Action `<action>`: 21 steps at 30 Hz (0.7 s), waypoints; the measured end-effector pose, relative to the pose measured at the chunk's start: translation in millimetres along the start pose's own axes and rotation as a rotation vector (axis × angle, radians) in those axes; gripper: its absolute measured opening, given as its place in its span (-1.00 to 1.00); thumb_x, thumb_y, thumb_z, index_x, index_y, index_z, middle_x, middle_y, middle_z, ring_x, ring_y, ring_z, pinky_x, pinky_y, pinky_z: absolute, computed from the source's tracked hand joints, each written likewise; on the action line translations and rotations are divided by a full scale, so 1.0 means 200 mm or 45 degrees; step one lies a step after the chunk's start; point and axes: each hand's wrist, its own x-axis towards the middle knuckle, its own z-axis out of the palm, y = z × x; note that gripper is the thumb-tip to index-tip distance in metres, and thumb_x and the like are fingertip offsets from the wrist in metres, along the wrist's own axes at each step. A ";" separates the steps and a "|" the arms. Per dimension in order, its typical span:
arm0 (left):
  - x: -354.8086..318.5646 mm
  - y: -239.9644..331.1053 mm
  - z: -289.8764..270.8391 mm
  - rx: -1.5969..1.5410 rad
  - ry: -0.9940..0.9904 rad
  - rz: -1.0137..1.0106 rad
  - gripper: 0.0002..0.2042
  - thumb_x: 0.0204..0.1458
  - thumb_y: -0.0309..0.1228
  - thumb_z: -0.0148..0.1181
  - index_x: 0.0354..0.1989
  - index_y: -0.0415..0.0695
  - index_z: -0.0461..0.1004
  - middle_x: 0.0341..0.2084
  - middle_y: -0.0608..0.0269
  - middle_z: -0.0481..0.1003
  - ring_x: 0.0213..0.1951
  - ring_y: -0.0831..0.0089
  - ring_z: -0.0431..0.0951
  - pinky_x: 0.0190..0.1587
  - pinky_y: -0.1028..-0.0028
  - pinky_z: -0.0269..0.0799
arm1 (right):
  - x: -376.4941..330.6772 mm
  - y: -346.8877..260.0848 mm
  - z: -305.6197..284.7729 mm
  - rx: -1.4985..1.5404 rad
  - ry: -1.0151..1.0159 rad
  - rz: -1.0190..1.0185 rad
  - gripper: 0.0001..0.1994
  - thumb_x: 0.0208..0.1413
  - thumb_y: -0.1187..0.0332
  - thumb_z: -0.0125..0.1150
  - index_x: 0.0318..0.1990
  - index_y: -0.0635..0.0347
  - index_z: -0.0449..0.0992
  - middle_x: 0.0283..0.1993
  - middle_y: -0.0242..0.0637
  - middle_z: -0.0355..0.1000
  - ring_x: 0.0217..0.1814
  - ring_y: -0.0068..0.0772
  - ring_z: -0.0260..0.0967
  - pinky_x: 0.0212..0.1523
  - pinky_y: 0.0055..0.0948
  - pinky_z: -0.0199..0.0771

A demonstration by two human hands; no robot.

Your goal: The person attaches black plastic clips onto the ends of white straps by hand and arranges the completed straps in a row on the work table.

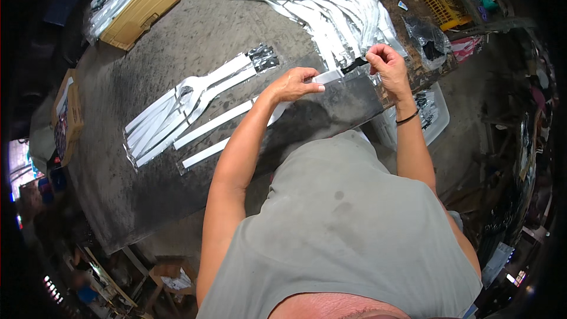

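Observation:
My left hand [294,85] is closed around a flat white strip [328,76], thumb on the near side. From the strip's right end a black piece [354,65] sticks out toward my right hand [388,68]. The fingertips of that hand are pinched together beside the black piece; what lies between them is too small to make out. Just beyond both hands spreads a large heap of long white strips [331,6]. Left of my left forearm lie a bundle of white strips [171,121] in clear film with black ends, and two separate strips [215,123].
The dark worktable [136,201] carries a cardboard box [142,15] of wrapped strips at the far left. Another carton [69,112] stands at its left edge. A translucent tub [438,124] with black pieces sits below my right wrist. A yellow crate [442,3] stands far right.

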 end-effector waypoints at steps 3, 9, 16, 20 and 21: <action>0.04 0.10 0.01 -0.189 -0.004 0.124 -0.76 -0.02 -0.29 0.24 -0.34 -0.25 0.48 -0.54 0.37 0.44 -0.44 0.60 0.37 -0.36 0.55 0.29 | 0.00 -0.02 0.01 -0.062 0.021 -0.048 -0.94 0.05 0.42 0.19 -0.37 0.18 0.44 -0.54 -0.57 0.30 -0.56 -0.77 0.17 -0.55 -0.72 0.19; 0.09 0.25 0.05 -0.382 0.075 0.229 -0.78 -0.02 -0.32 0.23 -0.34 -0.24 0.48 -0.50 0.33 0.50 -0.44 0.64 0.41 -0.37 0.59 0.30 | -0.03 -0.08 0.06 -0.137 0.023 -0.151 -0.93 -0.01 0.48 0.23 -0.39 0.24 0.45 -0.55 -0.54 0.33 -0.53 -0.78 0.19 -0.52 -0.72 0.20; 0.17 0.36 0.14 -0.200 0.161 0.207 -0.80 -0.01 -0.36 0.21 -0.35 -0.27 0.48 -0.53 0.30 0.51 -0.43 0.61 0.46 -0.34 0.58 0.37 | -0.03 -0.03 0.01 -0.182 -0.087 -0.153 -0.92 0.01 0.44 0.22 -0.39 0.26 0.49 -0.52 -0.51 0.39 -0.50 -0.74 0.23 -0.46 -0.68 0.26; 0.21 0.40 0.20 -0.271 0.234 0.160 -0.78 -0.02 -0.33 0.22 -0.38 -0.27 0.48 -0.56 0.28 0.51 -0.46 0.60 0.47 -0.38 0.56 0.37 | 0.02 0.06 -0.07 -0.307 -0.083 -0.336 -0.82 0.05 0.31 0.22 -0.32 0.25 0.54 -0.32 -0.39 0.39 -0.39 -0.69 0.25 -0.41 -0.65 0.29; 0.22 0.41 0.21 -0.192 0.271 0.139 -0.77 -0.02 -0.32 0.23 -0.39 -0.27 0.48 -0.57 0.27 0.51 -0.47 0.60 0.47 -0.40 0.55 0.37 | 0.01 0.05 -0.09 -0.211 -0.090 -0.192 -0.78 0.05 0.28 0.23 -0.25 0.24 0.53 -0.24 -0.36 0.36 -0.35 -0.66 0.26 -0.36 -0.64 0.31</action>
